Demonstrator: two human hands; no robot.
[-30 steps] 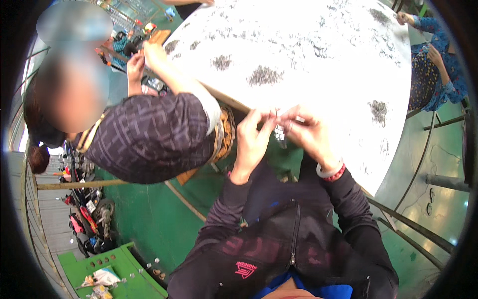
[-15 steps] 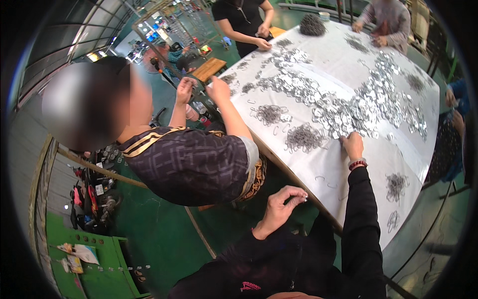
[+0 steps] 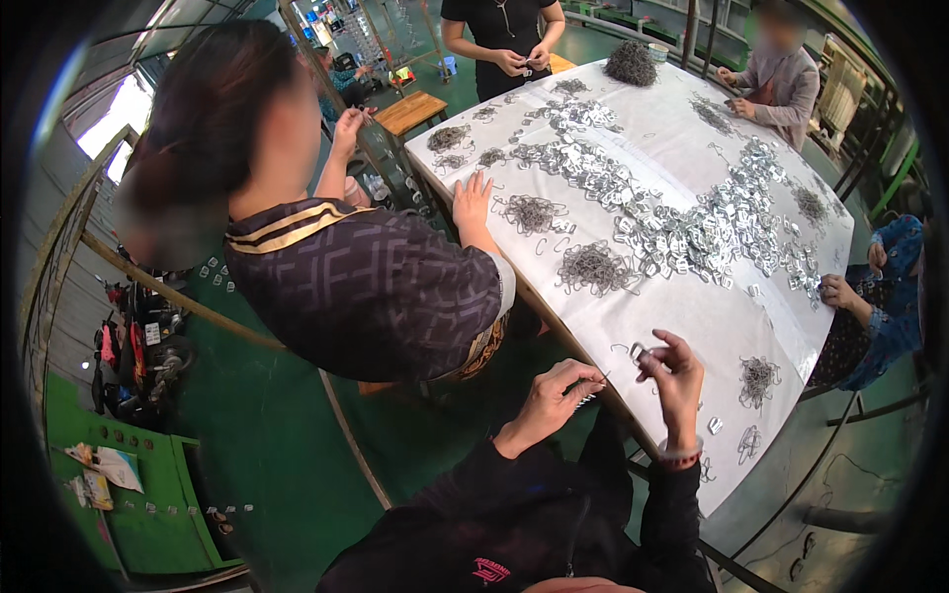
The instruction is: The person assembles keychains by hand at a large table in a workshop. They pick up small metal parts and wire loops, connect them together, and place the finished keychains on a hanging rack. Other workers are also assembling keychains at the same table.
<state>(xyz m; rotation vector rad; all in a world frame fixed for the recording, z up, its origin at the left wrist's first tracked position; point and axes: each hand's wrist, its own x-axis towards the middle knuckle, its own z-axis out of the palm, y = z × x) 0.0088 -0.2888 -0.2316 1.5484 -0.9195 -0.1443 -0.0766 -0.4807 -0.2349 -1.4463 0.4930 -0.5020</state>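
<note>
My left hand (image 3: 549, 405) is at the near left edge of the table, its thumb and fingers pinched on a thin wire hook. Small silver pieces (image 3: 586, 400) show just below those fingertips. Slightly to the right, my right hand (image 3: 680, 383) is raised over the white tabletop (image 3: 618, 321), pinching a flat silver metal buckle (image 3: 640, 353) between thumb and finger. The two hands are a short way apart. Beyond them lies a wide heap of silver buckles (image 3: 692, 237). Tangled wire hooks (image 3: 593, 267) form a pile on the left side.
A person in a dark patterned shirt (image 3: 366, 292) sits close on my left, one hand on the table edge. Other people work at the far side and right. More hook piles (image 3: 759, 381) lie about, with a big dark one (image 3: 631, 63) at the far end.
My right hand has come back from the buckle heap toward my left hand, now with a buckle in its fingers. The neighbour's nearer hand has come down onto the table. My view has shifted slightly.
</note>
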